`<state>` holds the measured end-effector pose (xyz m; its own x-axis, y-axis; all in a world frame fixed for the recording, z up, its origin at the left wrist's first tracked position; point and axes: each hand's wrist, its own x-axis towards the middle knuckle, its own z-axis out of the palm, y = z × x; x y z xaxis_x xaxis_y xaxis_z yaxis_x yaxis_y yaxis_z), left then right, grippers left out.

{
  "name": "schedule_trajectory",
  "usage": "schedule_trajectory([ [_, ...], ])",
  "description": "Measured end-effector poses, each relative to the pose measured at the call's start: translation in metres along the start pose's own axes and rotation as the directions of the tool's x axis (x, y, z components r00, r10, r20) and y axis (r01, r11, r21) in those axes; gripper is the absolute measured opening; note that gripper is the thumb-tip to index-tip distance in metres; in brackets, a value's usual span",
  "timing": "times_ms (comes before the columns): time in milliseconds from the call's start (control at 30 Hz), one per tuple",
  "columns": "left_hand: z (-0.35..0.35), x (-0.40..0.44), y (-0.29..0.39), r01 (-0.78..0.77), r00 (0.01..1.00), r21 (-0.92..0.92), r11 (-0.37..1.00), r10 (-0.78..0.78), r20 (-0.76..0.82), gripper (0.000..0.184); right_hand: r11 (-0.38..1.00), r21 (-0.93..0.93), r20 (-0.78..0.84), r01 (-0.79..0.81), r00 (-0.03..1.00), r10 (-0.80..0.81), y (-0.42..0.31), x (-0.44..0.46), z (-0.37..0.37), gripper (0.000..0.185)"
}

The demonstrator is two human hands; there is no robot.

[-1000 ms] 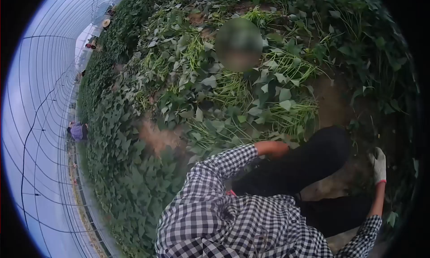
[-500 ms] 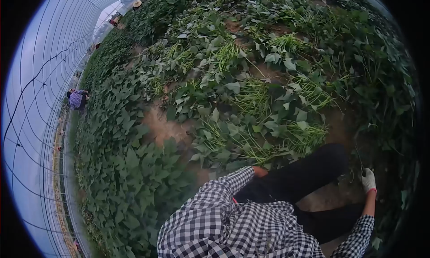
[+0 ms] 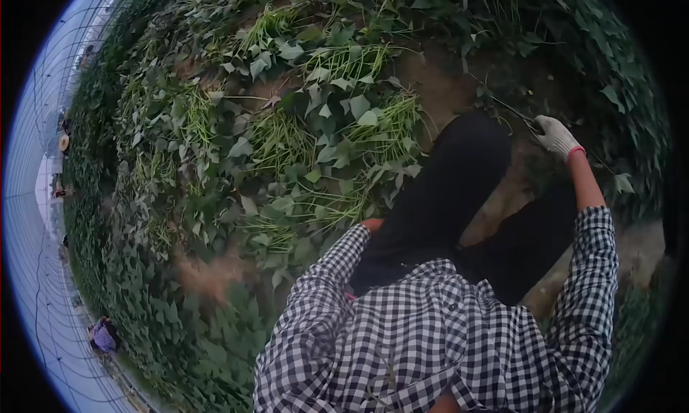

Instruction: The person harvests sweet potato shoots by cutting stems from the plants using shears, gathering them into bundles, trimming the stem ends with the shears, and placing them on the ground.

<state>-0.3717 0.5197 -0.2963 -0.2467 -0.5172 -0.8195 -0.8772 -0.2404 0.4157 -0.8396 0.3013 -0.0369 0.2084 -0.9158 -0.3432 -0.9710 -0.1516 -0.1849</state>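
My right hand (image 3: 555, 135), in a pale knitted glove with a red cuff, is closed around a long dark vine (image 3: 511, 109) beyond my knees. One end of the vine reaches toward the soil on the left. My left hand (image 3: 372, 225) shows only as a bit of bare skin past the checked sleeve, beside my dark trouser leg (image 3: 438, 190); its fingers are hidden. Cut bundles of green leaf stems (image 3: 280, 142) lie close to it on the left.
More stem bundles (image 3: 352, 60) lie across the bed. Brown soil (image 3: 215, 273) shows between leafy plants (image 3: 158, 327). Dense vines (image 3: 610, 68) grow on the right. A person in a purple top (image 3: 105, 335) crouches at far left, by the arched frame.
The view has turned to the right, so everything shifts leftward. My right hand has lifted away from beside my lower leg to farther forward, still gripping the vine. My left hand stays by my leg.
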Motion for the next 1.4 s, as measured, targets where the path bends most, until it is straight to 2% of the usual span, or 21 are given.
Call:
schedule_trajectory([
  [33, -0.004, 0.006, 0.001, -0.002, 1.0, 0.029, 1.0, 0.002, 0.022, 0.03, 0.999, -0.053, -0.031, 0.006, 0.999, -0.008, -0.001, -0.012, -0.007, 0.029],
  [67, -0.007, 0.013, 0.006, -0.002, 0.999, 0.06, 0.998, -0.001, 0.046, 0.03, 0.994, -0.071, -0.131, 0.084, 0.987, -0.093, 0.026, -0.01, 0.006, 0.032],
  [133, -0.011, 0.027, 0.015, -0.006, 0.995, 0.114, 0.993, -0.005, 0.095, 0.031, 0.999, 0.005, -0.172, 0.051, 0.984, -0.05, 0.045, -0.024, 0.01, 0.037],
  [200, -0.013, 0.044, 0.027, -0.004, 0.992, 0.157, 0.988, -0.017, 0.128, 0.031, 0.996, 0.065, -0.287, 0.069, 0.957, -0.047, 0.062, -0.041, 0.018, 0.039],
  [233, -0.009, 0.062, 0.044, 0.016, 0.992, 0.199, 0.98, -0.041, 0.121, 0.031, 0.988, 0.103, -0.368, 0.115, 0.927, -0.07, 0.122, -0.028, 0.054, 0.039],
  [267, -0.016, 0.06, 0.043, 0.026, 0.989, 0.215, 0.976, -0.056, 0.137, 0.031, 0.983, 0.182, -0.197, 0.033, 0.98, 0.004, 0.125, -0.035, 0.046, 0.053],
  [300, -0.017, 0.068, 0.046, 0.035, 0.986, 0.234, 0.972, -0.072, 0.152, 0.031, 0.981, 0.193, -0.164, -0.013, 0.985, 0.046, 0.138, -0.038, 0.052, 0.054],
  [467, -0.013, 0.1, 0.079, 0.101, 0.963, 0.343, 0.934, -0.178, 0.201, 0.032, 0.978, 0.207, -0.12, 0.016, 0.993, 0.009, 0.217, -0.032, 0.095, 0.054],
  [600, -0.027, 0.114, 0.099, 0.144, 0.915, 0.385, 0.911, -0.271, 0.3, 0.033, 0.967, 0.256, 0.026, -0.018, 1.0, 0.012, 0.228, 0.01, 0.12, 0.056],
  [900, -0.043, 0.104, 0.201, 0.259, 0.694, 0.445, 0.857, -0.486, 0.532, 0.034, 0.913, 0.404, 0.294, -0.056, 0.953, -0.071, 0.277, 0.114, 0.184, 0.06],
  [1033, -0.064, 0.104, 0.237, 0.283, 0.657, 0.443, 0.851, -0.509, 0.557, 0.035, 0.907, 0.419, 0.355, -0.045, 0.927, -0.118, 0.29, 0.136, 0.187, 0.062],
  [1300, -0.099, 0.161, 0.285, 0.209, 0.779, 0.4, 0.892, -0.399, 0.483, 0.036, 0.918, 0.396, 0.372, -0.014, 0.917, -0.147, 0.316, 0.129, 0.163, 0.066],
  [1333, -0.1, 0.169, 0.289, 0.192, 0.804, 0.389, 0.901, -0.372, 0.464, 0.036, 0.929, 0.369, 0.356, 0.008, 0.923, -0.149, 0.32, 0.123, 0.162, 0.067],
  [1367, -0.099, 0.175, 0.29, 0.176, 0.826, 0.381, 0.908, -0.347, 0.444, 0.036, 0.921, 0.388, 0.206, 0.048, 0.969, -0.137, 0.324, 0.115, 0.166, 0.059],
  [1400, -0.098, 0.179, 0.289, 0.163, 0.849, 0.377, 0.912, -0.324, 0.418, 0.036, 0.913, 0.406, 0.195, 0.042, 0.972, -0.131, 0.331, 0.11, 0.166, 0.06],
])
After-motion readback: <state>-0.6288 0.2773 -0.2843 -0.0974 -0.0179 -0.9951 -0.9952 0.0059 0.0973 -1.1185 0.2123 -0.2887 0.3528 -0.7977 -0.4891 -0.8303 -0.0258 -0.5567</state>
